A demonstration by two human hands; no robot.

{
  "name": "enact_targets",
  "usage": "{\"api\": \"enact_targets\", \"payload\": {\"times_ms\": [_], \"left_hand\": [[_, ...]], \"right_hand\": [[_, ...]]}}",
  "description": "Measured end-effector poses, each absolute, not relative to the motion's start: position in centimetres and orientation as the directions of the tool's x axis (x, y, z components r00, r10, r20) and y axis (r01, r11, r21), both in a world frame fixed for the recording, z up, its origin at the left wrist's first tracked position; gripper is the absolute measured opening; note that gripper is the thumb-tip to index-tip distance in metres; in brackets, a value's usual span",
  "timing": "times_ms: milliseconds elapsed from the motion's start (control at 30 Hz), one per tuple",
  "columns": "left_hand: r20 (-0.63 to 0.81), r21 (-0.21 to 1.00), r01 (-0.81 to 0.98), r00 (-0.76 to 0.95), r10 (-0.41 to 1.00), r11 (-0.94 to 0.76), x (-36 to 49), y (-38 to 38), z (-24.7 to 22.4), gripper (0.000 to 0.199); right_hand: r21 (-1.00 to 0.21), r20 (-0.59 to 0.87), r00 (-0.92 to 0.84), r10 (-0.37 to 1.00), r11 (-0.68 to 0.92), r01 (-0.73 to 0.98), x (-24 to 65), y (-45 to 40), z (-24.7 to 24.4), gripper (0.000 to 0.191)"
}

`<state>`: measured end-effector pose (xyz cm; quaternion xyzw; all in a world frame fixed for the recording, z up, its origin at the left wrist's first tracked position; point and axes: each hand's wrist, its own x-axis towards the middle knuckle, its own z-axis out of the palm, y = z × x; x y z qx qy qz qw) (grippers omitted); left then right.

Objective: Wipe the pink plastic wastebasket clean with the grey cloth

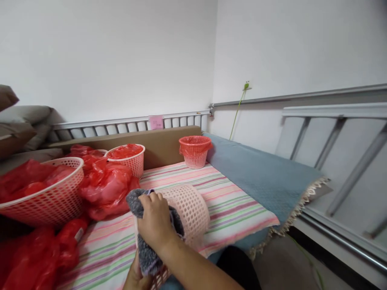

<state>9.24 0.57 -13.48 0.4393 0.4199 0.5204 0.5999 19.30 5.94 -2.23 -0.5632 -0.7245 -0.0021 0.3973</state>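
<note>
A pale pink perforated basket (192, 211) lies tipped on its side over the striped cloth (238, 207), its base toward the right. My right hand (155, 219) is closed on a dark grey cloth (148, 255) and presses it against the basket's rim and side. Lower down, my left hand (137, 276) grips near the rim at the bottom of the view, with the cloth's lower end beside it. The left fingers are partly hidden by the cloth and basket.
Pink baskets with red plastic bags (105, 185) crowd the left. A red-lined basket (195, 153) stands at the back. A blue padded cover (260, 173) and a white railing (332, 108) border the right.
</note>
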Motion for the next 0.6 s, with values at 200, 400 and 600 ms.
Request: {"api": "enact_targets", "payload": {"times_ms": [200, 400, 600], "left_hand": [[0.024, 0.988, -0.154, 0.16, 0.987, 0.001, 10.4, 1.3, -14.1, 0.06], [-0.003, 0.998, -0.058, 0.225, 0.974, 0.017, 10.2, 1.2, -15.0, 0.058], [-0.028, 0.979, -0.194, 0.196, 0.98, 0.066, 10.8, 1.7, -10.4, 0.077]], "right_hand": [[-0.408, 0.548, -0.036, 0.836, 0.305, 0.86, 23.7, 7.9, -4.1, 0.035], [-0.376, 0.311, 0.348, 0.885, -0.222, 0.9, 34.3, 10.7, -6.2, 0.036], [-0.35, 0.359, 0.349, 0.865, -0.222, 0.91, 35.8, 9.7, -7.3, 0.038]]}}
